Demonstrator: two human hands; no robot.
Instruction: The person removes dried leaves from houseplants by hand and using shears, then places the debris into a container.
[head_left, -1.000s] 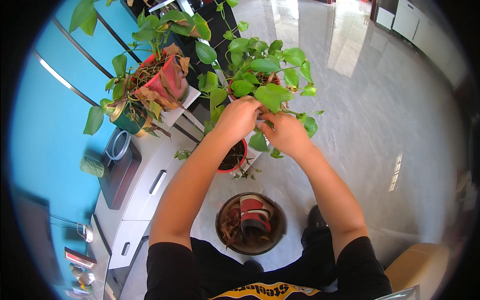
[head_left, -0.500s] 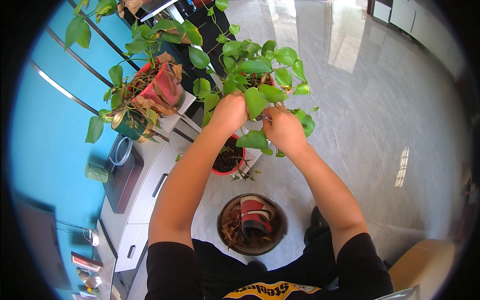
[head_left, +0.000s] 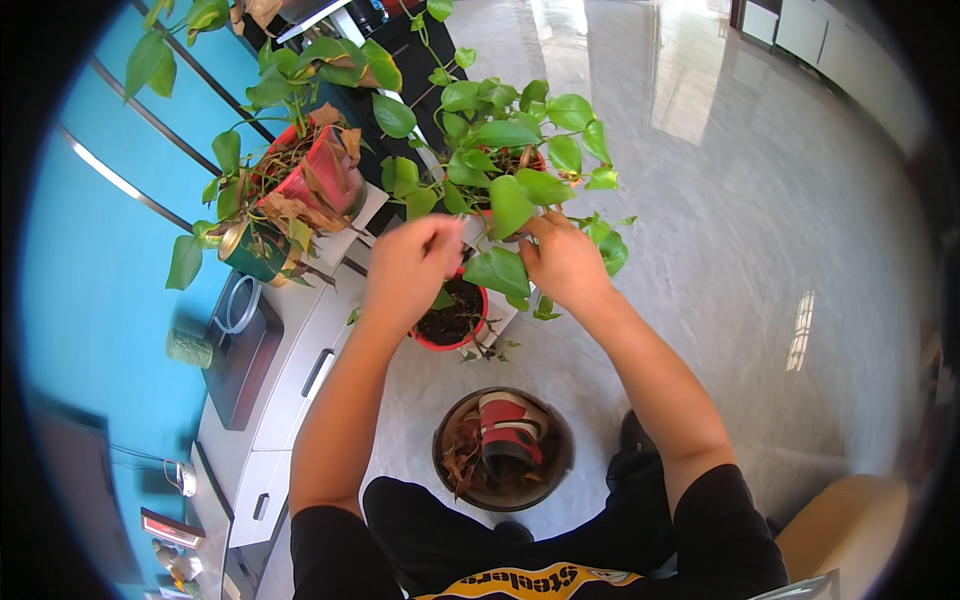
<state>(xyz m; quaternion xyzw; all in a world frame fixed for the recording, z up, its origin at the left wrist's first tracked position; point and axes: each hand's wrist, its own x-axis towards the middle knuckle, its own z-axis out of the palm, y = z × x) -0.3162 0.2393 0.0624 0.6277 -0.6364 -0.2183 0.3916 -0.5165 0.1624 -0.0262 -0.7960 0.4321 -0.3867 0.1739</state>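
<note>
A leafy green potted plant (head_left: 510, 203) with heart-shaped leaves stands ahead of me in a red pot, mostly covered by its foliage. My right hand (head_left: 570, 262) is at its near side, fingers curled in among the stems. Its fingertips are partly hidden by leaves, so what they grip cannot be made out. To the left of the leaves, my left hand (head_left: 412, 262) is held in the air with bent fingers drawn together, slightly blurred. Whether anything small is between them does not show. Below it is a red-rimmed pot (head_left: 452, 318) of dark soil with a few thin stems.
On the floor between my legs, a round brown bin (head_left: 447, 487) holds dry leaves and a red-and-white object. At the left, a white cabinet (head_left: 290, 395) carries a dark box (head_left: 245, 365). Another red pot (head_left: 330, 178) with withered leaves stands beyond it.
My left hand has pulled back from the plant, toward the left and nearer to me. A large leaf beside it has shifted. My right hand stays nearly in place.
</note>
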